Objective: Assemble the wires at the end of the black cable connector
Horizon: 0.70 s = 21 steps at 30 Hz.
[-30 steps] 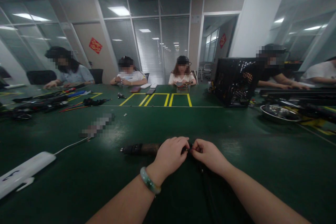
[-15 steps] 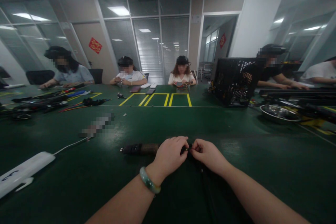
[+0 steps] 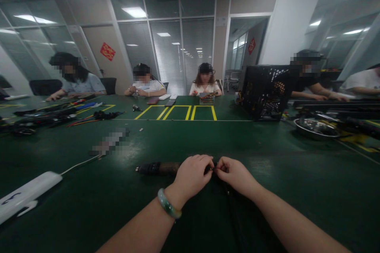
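Observation:
My left hand [image 3: 192, 176], with a green bangle on the wrist, and my right hand [image 3: 234, 174] meet fingertip to fingertip over the green table [image 3: 89, 205]. Both are closed in a pinch on a small dark part I cannot make out between them. A thin black cable [image 3: 233, 209] runs from under the hands toward me. A dark cylindrical tool [image 3: 157, 168] lies on the table just left of my left hand, partly hidden by it.
A white power strip [image 3: 26, 195] with its cord lies at the near left. Cables and tools [image 3: 47, 116] litter the far left. A black perforated case [image 3: 263, 91] and a metal bowl [image 3: 316, 126] stand at the right. Several people sit round the table.

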Tool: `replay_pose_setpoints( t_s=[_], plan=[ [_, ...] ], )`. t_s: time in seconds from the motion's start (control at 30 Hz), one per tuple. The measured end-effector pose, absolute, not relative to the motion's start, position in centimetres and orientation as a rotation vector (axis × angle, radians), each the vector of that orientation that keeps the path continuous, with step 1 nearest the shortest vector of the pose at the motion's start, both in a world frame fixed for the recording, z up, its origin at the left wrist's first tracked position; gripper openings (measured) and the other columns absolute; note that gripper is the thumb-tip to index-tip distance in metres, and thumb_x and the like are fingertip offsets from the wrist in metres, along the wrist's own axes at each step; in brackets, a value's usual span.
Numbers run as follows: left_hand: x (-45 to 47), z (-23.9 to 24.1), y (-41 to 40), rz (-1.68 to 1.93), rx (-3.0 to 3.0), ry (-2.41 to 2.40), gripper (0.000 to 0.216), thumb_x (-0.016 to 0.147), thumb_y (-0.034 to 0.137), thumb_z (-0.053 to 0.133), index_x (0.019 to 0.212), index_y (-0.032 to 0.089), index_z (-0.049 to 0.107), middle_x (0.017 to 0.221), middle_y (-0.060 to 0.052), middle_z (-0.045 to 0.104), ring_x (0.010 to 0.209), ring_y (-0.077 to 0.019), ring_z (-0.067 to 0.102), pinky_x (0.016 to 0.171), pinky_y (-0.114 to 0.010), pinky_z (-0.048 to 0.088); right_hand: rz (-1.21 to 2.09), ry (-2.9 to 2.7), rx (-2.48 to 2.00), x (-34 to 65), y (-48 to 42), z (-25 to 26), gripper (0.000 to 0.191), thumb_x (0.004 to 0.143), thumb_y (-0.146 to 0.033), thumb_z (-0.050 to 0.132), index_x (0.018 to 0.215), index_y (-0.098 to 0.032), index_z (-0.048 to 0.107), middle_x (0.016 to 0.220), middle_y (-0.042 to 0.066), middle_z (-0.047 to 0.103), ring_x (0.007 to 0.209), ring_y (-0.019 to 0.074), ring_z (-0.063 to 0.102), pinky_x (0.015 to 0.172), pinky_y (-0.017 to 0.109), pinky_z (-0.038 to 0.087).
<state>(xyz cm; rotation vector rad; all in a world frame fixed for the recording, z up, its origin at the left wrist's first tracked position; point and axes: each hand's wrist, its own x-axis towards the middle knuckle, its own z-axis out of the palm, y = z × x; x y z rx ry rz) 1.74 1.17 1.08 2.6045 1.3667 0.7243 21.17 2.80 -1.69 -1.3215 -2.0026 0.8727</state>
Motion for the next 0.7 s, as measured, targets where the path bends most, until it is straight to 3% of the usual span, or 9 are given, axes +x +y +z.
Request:
replay_pose_setpoints(
  t_s=[0.7],
  plan=[
    [1.67, 0.94, 1.20, 0.723, 2.569, 1.387, 0.018, 0.081, 0.017, 0.061, 0.098, 0.023, 0.057, 0.125, -0.002, 0.058, 0.111, -0.0212, 0.056, 0.096, -0.040, 0.045, 0.857, -2.006, -1.338, 21.06, 2.54, -1.05, 0.008, 0.081, -0.025, 0.058, 0.078, -0.019, 0.059, 0.070, -0.002, 0.062, 0.062, 0.0129, 0.055, 0.054, 0.021, 0.037]
  ],
)
